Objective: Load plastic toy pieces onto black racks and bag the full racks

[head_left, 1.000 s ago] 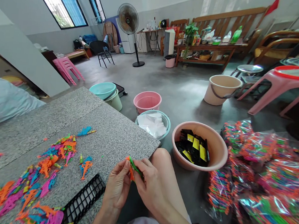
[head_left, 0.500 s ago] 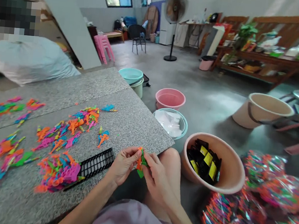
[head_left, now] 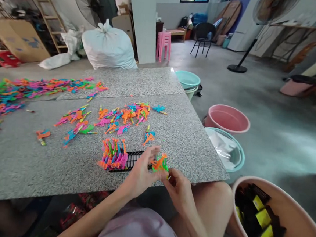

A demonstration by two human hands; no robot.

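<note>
Small orange and green plastic toys, gun-like in outline (head_left: 160, 163), are held together just above the table's front edge. My right hand (head_left: 179, 188) pinches their lower end by a yellowish tip. My left hand (head_left: 142, 170) has its fingers spread beside the toys, its thumb reaching below them close to my right fingertips. Behind my left hand lies a black plastic grid rack (head_left: 132, 160), partly hidden. A tight row of upright coloured toys (head_left: 113, 153) fills its left part.
Loose toys (head_left: 126, 115) are scattered over the speckled stone table (head_left: 184, 139), with a larger heap (head_left: 19, 91) at the left. On the floor to the right stand a peach tub (head_left: 299, 215) of black racks with yellow labels, a pink basin (head_left: 227, 119) and a basin with white plastic (head_left: 224, 150).
My view has turned left. My hands and the held toys have moved from over my lap to the table edge beside the rack. My left fingers have spread from their pinch.
</note>
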